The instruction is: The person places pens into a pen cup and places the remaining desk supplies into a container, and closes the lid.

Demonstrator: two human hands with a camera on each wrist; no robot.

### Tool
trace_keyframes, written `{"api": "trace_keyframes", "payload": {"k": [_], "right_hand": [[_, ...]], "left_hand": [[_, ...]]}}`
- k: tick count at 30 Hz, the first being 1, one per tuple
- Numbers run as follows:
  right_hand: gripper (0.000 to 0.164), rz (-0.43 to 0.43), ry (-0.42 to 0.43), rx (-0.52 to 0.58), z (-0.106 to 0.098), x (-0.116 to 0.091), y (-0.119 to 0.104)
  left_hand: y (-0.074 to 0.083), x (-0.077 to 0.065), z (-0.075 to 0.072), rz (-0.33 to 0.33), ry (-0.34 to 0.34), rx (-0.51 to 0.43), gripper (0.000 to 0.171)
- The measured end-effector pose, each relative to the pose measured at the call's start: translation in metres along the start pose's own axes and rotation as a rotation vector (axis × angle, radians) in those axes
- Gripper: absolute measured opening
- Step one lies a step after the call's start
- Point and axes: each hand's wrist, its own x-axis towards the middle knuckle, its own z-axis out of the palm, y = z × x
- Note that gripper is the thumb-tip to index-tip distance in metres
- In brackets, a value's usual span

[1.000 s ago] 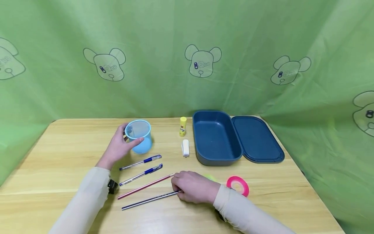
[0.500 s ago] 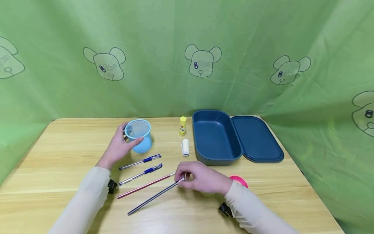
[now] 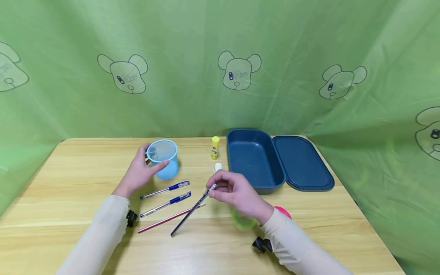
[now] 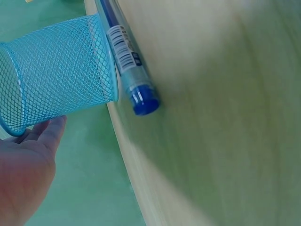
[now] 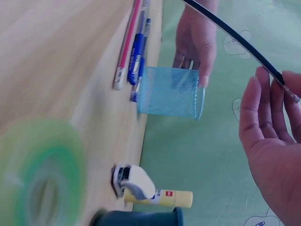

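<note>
My left hand (image 3: 139, 172) holds the light blue mesh pen cup (image 3: 167, 168) near its rim, thumb at the front and fingers round the far side. The cup stands upright at the back left. Between thumb and fingers, my right hand (image 3: 237, 193) pinches a dark pencil (image 3: 192, 212) by its white-tipped end. The pencil slants down to the left and, in the head view, crosses over a red pencil (image 3: 165, 220) lying on the table. Two blue-capped pens (image 3: 173, 187) lie between the red pencil and the cup.
A yellow glue stick (image 3: 214, 148) stands behind a white stapler (image 5: 136, 181). Further right are an open dark blue box (image 3: 252, 160) and its lid (image 3: 304, 162). A green tape roll (image 3: 242, 221) and a pink ring (image 3: 283, 211) lie partly under my right arm.
My right hand has lifted the dark pencil's end off the table and moved away from me, tilting the pencil more steeply. The left hand and cup have stayed put.
</note>
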Motion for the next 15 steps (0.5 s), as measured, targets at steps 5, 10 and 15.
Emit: {"api": "trace_keyframes", "payload": {"k": [5, 10, 15], "right_hand": [[0.019, 0.004, 0.089, 0.066, 0.002, 0.008, -0.008], [0.018, -0.026, 0.193, 0.087, 0.006, 0.02, -0.015], [0.018, -0.12, 0.287, 0.074, 0.003, 0.037, -0.022]], "left_hand": [[0.0, 0.001, 0.0, 0.007, 0.0, 0.006, 0.101], [-0.001, 0.0, 0.0, 0.004, 0.0, 0.006, 0.101], [-0.001, -0.001, -0.001, 0.004, -0.003, 0.013, 0.102]]}}
